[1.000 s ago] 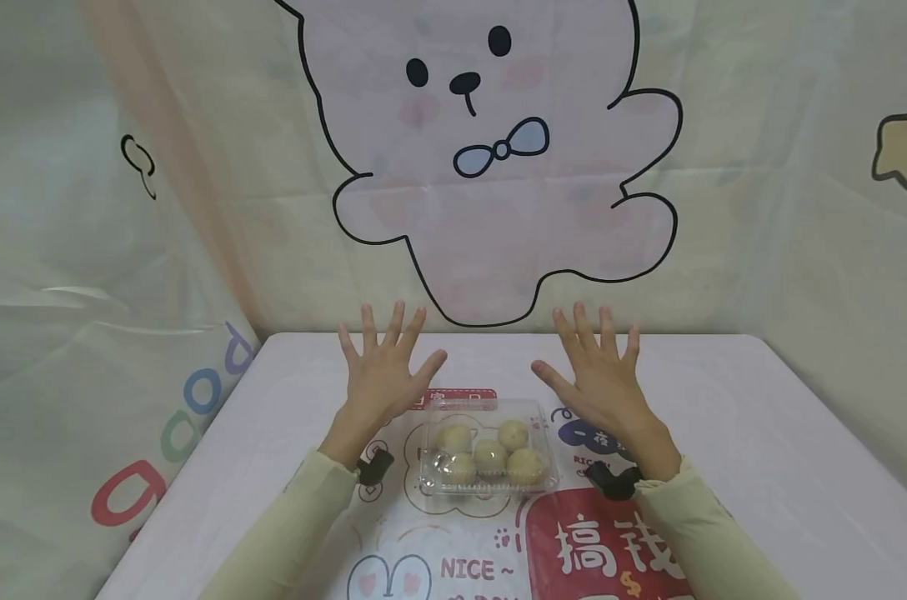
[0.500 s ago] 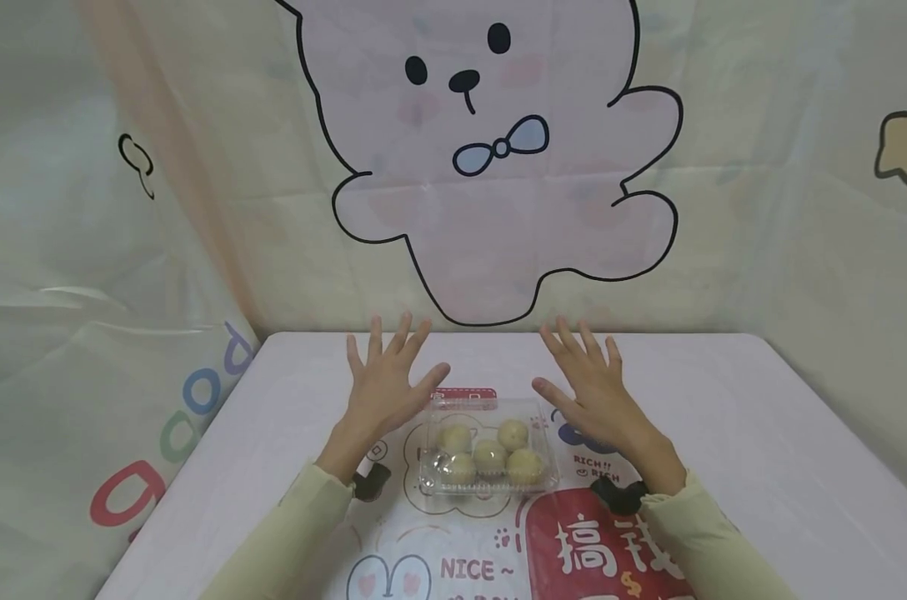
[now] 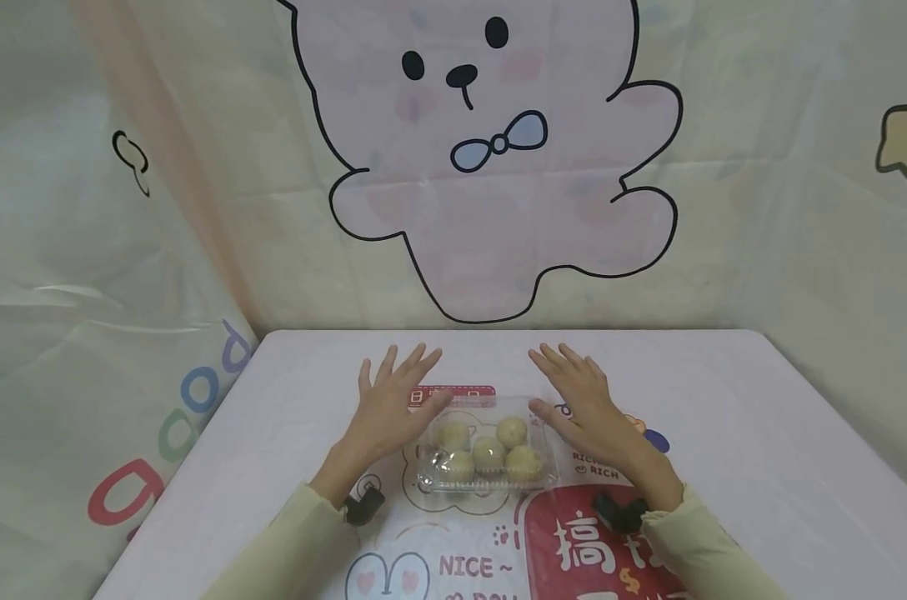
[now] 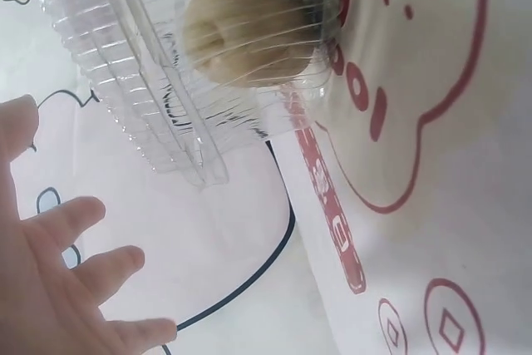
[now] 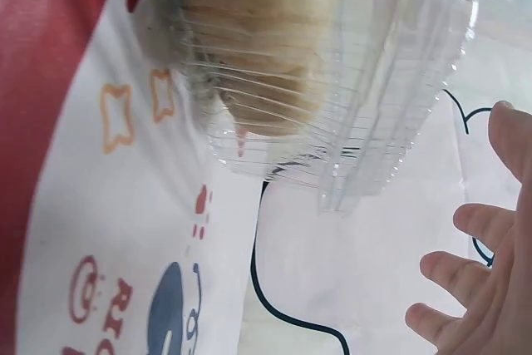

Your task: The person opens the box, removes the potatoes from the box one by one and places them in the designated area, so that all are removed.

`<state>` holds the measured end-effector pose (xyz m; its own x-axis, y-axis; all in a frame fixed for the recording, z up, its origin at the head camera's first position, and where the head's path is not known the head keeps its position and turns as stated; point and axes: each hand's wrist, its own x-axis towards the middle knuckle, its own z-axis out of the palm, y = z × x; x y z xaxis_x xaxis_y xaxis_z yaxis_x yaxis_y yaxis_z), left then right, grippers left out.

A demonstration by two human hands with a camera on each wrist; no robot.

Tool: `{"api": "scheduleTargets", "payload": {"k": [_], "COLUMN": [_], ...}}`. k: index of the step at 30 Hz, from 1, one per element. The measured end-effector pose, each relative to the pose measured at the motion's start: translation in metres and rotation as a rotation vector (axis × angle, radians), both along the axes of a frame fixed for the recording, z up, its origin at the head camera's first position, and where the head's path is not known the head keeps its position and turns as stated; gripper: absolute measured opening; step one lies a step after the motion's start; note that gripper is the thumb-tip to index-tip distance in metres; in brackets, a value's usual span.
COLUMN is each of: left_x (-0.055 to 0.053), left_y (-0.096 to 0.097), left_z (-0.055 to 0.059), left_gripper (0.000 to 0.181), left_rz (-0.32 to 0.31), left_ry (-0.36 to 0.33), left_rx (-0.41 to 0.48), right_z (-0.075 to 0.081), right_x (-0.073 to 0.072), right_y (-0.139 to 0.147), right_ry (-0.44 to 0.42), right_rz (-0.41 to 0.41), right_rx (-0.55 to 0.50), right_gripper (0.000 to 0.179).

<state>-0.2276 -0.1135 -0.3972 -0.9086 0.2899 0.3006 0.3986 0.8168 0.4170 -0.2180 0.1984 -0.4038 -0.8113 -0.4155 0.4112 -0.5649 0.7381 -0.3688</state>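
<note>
A lidded clear plastic clamshell box (image 3: 491, 484) sits on the table with several round, pale-yellow bun-like pieces (image 3: 488, 454) inside. My left hand (image 3: 393, 408) hovers at the box's left side, fingers spread and thumb reaching over its back left corner in the head view. Mirroring it on the right, my right hand (image 3: 584, 412) has its fingers stretched out and its thumb close to the back right corner. Both wrist views show the ribbed side of the box (image 4: 125, 81) (image 5: 374, 97), with a gap between it and the fingers. Neither hand holds anything.
The white table (image 3: 761, 433) carries a printed mat with a red block (image 3: 551, 542) at front right and cartoon drawings. Behind the table's back edge hangs a cloth backdrop with a large bear drawing (image 3: 483, 208). A dark wrist device (image 3: 365, 505) is on each wrist.
Both hands have come down and inward, from spread high beside the box to near its back corners. The fingers have tilted toward the middle. The box has stayed in place.
</note>
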Motion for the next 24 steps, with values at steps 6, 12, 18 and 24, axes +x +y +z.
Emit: {"api": "scheduleTargets", "payload": {"k": [6,12,18,24], "left_x": [0.007,0.013,0.017,0.021], "left_y": [-0.005,-0.008,-0.01,-0.011], "left_z": [-0.004,-0.01,-0.019,-0.025], "left_gripper": [0.068,0.07,0.071,0.071], "left_rz": [-0.046,-0.064,-0.074,-0.096], "left_ry": [-0.021,-0.072,-0.099,-0.093], "left_rx": [0.021,0.003,-0.026,-0.049], "right_z": [-0.006,-0.011,-0.014,-0.02], "right_x": [0.007,0.016,0.021,0.024], "right_y": [0.002,0.003,0.003,0.004], "right_ry": [-0.023,-0.118,-0.159,-0.189], "right_rz": [0.029,0.036,0.048,0.037], "right_rx": [-0.015,-0.038,-0.023,-0.011], "right_gripper": [0.066,0.066,0.067,0.066]}}
